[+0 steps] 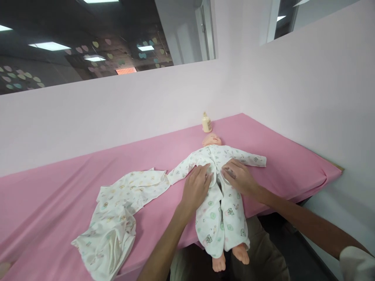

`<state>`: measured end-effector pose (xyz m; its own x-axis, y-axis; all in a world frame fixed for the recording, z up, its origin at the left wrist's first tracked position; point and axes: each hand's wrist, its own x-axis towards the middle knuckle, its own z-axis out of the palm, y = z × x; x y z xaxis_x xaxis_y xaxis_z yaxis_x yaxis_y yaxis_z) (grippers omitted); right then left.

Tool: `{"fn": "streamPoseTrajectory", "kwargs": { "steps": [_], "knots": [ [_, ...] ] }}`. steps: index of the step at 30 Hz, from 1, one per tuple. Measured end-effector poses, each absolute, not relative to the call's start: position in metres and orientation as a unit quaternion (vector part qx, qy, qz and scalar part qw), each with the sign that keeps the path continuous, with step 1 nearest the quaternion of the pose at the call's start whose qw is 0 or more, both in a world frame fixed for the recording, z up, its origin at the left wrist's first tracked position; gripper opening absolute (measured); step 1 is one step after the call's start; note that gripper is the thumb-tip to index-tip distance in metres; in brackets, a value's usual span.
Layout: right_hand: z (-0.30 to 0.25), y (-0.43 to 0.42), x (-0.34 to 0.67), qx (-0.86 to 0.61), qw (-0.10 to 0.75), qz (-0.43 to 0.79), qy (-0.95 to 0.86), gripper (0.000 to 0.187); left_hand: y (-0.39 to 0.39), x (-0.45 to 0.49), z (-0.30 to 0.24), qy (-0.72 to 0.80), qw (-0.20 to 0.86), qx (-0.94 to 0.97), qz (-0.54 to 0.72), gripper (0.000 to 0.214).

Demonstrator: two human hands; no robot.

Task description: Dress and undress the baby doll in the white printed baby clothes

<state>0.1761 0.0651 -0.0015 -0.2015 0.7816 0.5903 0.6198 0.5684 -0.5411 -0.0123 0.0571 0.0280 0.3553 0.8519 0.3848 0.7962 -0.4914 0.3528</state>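
A baby doll (211,139) lies on its back on the pink-covered table, its head towards the wall and its bare feet over the front edge. It wears a printed white doll's shirt (225,152), parted down the lower front, and matching trousers (209,222). My left hand (197,185) has curled fingers on the left front flap of the shirt. Opposite it, my right hand (239,176) pinches the other flap near the waist. The fingertips of both hands are partly hidden. Both shirt sleeves are spread outwards.
Crumpled printed baby clothes (117,222) lie left of the doll, touching its sleeve end. A cream pump bottle (206,123) stands behind the head. Pink sheeting (67,187) covers the table. White walls (117,113) border the back and right, with windows above.
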Motion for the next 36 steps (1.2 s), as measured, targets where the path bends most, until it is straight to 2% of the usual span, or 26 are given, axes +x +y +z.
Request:
{"fn": "streamPoseTrajectory", "kwargs": {
  "steps": [3, 6, 11, 14, 17, 20, 22, 25, 29, 36],
  "knots": [
    [-0.006, 0.076, 0.173, -0.46, 0.414, 0.053, -0.784, 0.01, 0.063, -0.007, 0.025, 0.459, -0.002, 0.856, 0.237, 0.026],
    [-0.01, 0.083, 0.171, -0.442, 0.368, 0.037, -0.817, 0.012, 0.065, -0.005, 0.024, 0.438, 0.008, 0.875, 0.208, 0.026],
    [0.016, 0.095, 0.172, -0.483, 0.343, 0.118, -0.797, 0.013, 0.067, -0.006, 0.038, 0.471, 0.114, 0.85, 0.207, 0.027],
    [0.038, 0.119, 0.168, -0.54, 0.334, 0.12, -0.763, 0.013, 0.08, -0.004, 0.049, 0.52, 0.149, 0.805, 0.242, 0.031],
    [0.047, 0.153, 0.155, -0.581, 0.281, 0.112, -0.756, 0.023, 0.103, -0.001, 0.054, 0.573, 0.121, 0.757, 0.29, 0.036],
    [0.046, 0.182, 0.142, -0.618, 0.213, 0.077, -0.753, 0.034, 0.128, 0.004, 0.053, 0.596, 0.127, 0.735, 0.296, 0.024],
    [0.045, 0.194, 0.136, -0.63, 0.179, 0.039, -0.755, 0.03, 0.139, 0.007, 0.049, 0.599, 0.139, 0.742, 0.266, 0.016],
    [0.045, 0.2, 0.135, -0.625, 0.15, 0.005, -0.766, 0.025, 0.145, 0.01, 0.042, 0.598, 0.101, 0.767, 0.21, 0.024],
    [0.049, 0.2, 0.142, -0.597, 0.135, -0.007, -0.791, 0.024, 0.144, 0.01, 0.037, 0.592, 0.072, 0.778, 0.198, 0.033],
    [0.052, 0.202, 0.145, -0.562, 0.106, -0.009, -0.821, 0.025, 0.145, 0.009, 0.041, 0.579, 0.081, 0.792, 0.174, 0.032]
  ]
}}
